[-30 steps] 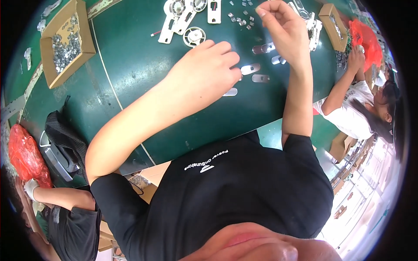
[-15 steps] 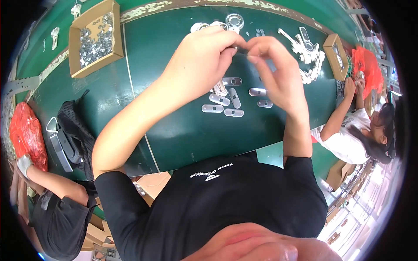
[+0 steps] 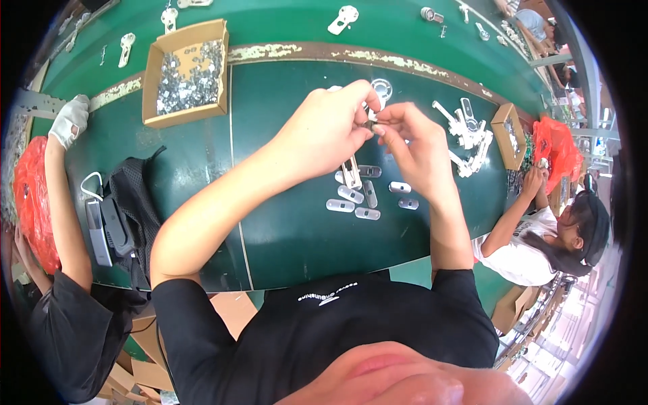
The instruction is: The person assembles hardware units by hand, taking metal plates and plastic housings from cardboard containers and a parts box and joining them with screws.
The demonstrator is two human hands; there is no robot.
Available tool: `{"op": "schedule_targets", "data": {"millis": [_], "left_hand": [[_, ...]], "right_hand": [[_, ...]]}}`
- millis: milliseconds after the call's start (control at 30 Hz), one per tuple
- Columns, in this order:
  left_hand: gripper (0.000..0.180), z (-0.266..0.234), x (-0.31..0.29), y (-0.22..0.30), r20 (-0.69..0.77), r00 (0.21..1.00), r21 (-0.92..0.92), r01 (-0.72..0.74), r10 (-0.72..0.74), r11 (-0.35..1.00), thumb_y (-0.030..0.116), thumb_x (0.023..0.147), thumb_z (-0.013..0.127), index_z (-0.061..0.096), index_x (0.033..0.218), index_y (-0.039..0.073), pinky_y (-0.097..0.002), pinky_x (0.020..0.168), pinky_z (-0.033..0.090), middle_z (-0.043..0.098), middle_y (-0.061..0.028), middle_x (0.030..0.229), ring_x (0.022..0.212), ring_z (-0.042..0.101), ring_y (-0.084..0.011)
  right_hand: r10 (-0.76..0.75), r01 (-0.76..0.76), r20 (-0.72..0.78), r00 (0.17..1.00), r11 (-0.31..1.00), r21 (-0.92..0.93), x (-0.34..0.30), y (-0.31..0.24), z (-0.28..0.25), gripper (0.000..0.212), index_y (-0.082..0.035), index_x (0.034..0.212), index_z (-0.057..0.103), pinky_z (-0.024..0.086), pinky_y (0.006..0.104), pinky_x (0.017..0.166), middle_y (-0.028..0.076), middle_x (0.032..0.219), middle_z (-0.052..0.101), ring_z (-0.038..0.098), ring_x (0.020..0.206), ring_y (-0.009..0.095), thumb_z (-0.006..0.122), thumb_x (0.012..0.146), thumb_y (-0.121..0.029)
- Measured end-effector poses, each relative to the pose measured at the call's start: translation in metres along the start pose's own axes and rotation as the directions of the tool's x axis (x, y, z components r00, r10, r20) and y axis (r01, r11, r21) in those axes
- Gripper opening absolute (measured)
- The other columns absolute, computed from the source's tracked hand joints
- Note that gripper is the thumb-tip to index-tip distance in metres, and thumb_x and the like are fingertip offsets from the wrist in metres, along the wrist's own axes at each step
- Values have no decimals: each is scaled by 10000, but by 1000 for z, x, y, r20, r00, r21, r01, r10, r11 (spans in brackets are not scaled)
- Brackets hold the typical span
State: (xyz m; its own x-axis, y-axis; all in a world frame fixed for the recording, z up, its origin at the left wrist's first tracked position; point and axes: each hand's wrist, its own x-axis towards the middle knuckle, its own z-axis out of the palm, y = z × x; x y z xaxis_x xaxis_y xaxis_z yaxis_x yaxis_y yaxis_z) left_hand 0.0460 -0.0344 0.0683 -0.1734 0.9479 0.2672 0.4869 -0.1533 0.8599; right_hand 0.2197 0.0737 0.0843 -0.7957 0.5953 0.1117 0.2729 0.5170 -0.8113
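Note:
My left hand (image 3: 331, 128) and my right hand (image 3: 417, 145) meet over the table, their thumbs and fingertips pinched together. Between them is a small whitish piece (image 3: 372, 117), mostly covered by the fingers; its kind is too small to make out. Below my left hand a long white part with a slot (image 3: 351, 173) lies among several oval metal plates (image 3: 350, 194). Two more plates (image 3: 408, 203) lie beneath my right hand. Just beyond the fingers sits a round white part with a ring-shaped end (image 3: 381, 88), partly hidden by my left hand.
An open cardboard box (image 3: 219, 111) of small metal pieces stands at the far left. White handle-like parts (image 3: 470, 138) are piled on the right, near a smaller box (image 3: 507, 135). A black bag (image 3: 135, 209) lies left. Co-workers sit on both sides; a gloved hand (image 3: 70, 121) reaches in left.
The view has tilted, showing more of the far side. My fingertips have come closer together around the small piece. The left co-worker's gloved hand has moved forward, away from the red bag.

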Motion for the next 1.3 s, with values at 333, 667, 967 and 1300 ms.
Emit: {"op": "schedule_targets", "data": {"millis": [333, 667, 967, 1300], "left_hand": [[188, 10, 15, -9, -81, 945, -822, 117, -317, 558, 55, 965, 736, 653, 1121, -12, -282, 892, 564, 726, -90, 1046, 962, 691, -129], [171, -21, 33, -81, -275, 855, -807, 43, -439, 589, 160, 1053, 622, 550, 1117, 19, -367, 995, 579, 637, -58, 1009, 986, 656, -165], [210, -35, 34, -83, -122, 848, -810, 215, -515, 546, 167, 1079, 532, 536, 1166, -24, -388, 949, 610, 694, -207, 1170, 1027, 734, -284], [391, -41, 33, -99, -34, 904, -877, 178, -427, 446, 269, 1123, 447, 550, 1310, -58, -430, 1003, 578, 684, -232, 1228, 1116, 707, -326]], "right_hand": [[122, -89, -9, 992, 769, 633, 36, 3, 8, 91, 46, 1052, 645, 588, 273, 630, 114, 897, 710, 697, 736, 143, 660, 996, -24], [74, -66, -64, 995, 991, 115, 164, 29, -17, 386, 30, 1257, 656, 586, 282, 716, 116, 1098, 747, 730, 902, 170, 664, 1012, -268], [21, 35, 111, 994, 876, -481, 260, 122, -15, 534, 7, 1207, 708, 559, 324, 807, 130, 1000, 756, 726, 921, 235, 778, 895, -420], [-36, -109, 287, 957, 875, 472, 210, 1, 0, 359, 0, 1253, 642, 378, 206, 496, 25, 906, 672, 534, 617, 54, 750, 910, 4]]}}
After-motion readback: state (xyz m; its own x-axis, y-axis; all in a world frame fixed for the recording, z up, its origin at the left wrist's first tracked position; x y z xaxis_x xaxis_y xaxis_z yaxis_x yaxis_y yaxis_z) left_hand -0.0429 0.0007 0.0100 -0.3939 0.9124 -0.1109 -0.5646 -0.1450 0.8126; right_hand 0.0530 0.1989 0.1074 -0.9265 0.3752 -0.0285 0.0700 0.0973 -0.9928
